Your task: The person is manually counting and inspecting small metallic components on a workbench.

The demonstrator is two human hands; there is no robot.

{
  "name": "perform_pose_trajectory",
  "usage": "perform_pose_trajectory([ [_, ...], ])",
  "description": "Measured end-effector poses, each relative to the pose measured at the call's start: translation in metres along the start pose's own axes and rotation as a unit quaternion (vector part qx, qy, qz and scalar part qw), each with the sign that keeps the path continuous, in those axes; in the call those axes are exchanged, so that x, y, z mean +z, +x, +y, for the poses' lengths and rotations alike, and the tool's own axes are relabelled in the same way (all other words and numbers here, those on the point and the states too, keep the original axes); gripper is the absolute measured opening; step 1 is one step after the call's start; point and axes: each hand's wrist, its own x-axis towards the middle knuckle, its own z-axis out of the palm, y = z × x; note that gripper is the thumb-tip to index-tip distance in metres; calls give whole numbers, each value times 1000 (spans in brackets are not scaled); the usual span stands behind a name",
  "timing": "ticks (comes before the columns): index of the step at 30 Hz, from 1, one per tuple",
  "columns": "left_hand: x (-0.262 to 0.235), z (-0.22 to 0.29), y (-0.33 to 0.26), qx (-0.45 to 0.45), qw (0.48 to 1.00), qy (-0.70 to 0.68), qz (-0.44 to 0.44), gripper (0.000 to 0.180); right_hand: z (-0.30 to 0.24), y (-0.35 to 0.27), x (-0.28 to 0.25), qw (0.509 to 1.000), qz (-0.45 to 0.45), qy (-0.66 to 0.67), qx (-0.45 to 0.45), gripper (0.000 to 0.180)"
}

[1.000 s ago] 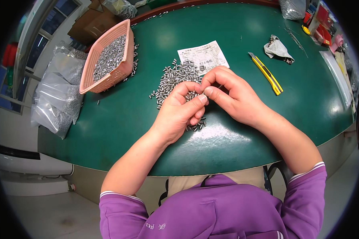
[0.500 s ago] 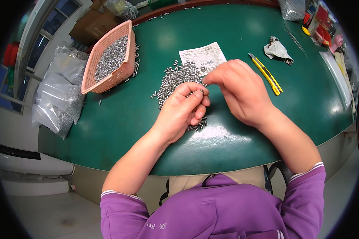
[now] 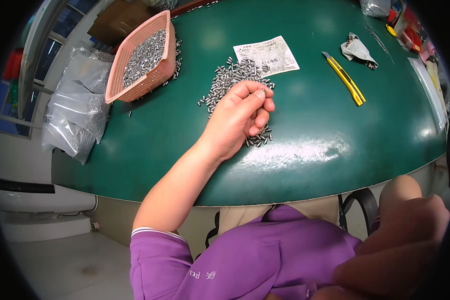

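Nearest us, our right hand (image 3: 410,240) hangs off the worktop (image 3: 310,150), its grip unreadable. Our left hand (image 3: 237,117) pinches one small metal pin (image 3: 261,91). Beyond, a loose pile of pins (image 3: 230,77) waits; farther, the pink basket (image 3: 157,75) looks partly filled.

Person wears a purple short-sleeved top (image 3: 265,255); the sleeve hem above the left elbow carries a thin white stripe (image 3: 152,231). Small pale characters are printed low on the chest (image 3: 202,275). Left forearm (image 3: 180,182) and left hand (image 3: 237,117) are bare, no glove, watch or ring visible; right hand (image 3: 400,250) is also bare, close to the lens and blurred.
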Motion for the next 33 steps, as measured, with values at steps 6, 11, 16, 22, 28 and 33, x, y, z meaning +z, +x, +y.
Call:
perform_pose_trajectory([
  [6, -18, 2, -6, 3, 1000, -4, 18, 13, 14, 95, 58, 996, 26, -42, -76, 11],
  [11, -9, 5, -7, 4, 1000, 0, 22, 13, 7, 89, 40, 986, 53, -83, -135, 6],
  [16, -16, 4, -6, 10, 1000, -13, 18, 13, 2, 168, 88, 971, 74, -123, -191, 4],
  [22, -16, 6, -10, 19, 1000, -19, 16, 13, 4, 129, 45, 945, 111, -168, -258, 8],
  [28, -17, 2, -4, 26, 999, -42, 14, 13, 9, 151, 65, 930, -23, -102, -352, 6],
  [33, -23, 11, -11, 40, 996, -64, 55, 13, 69, 147, 92, 969, -81, -195, -126, 22],
])
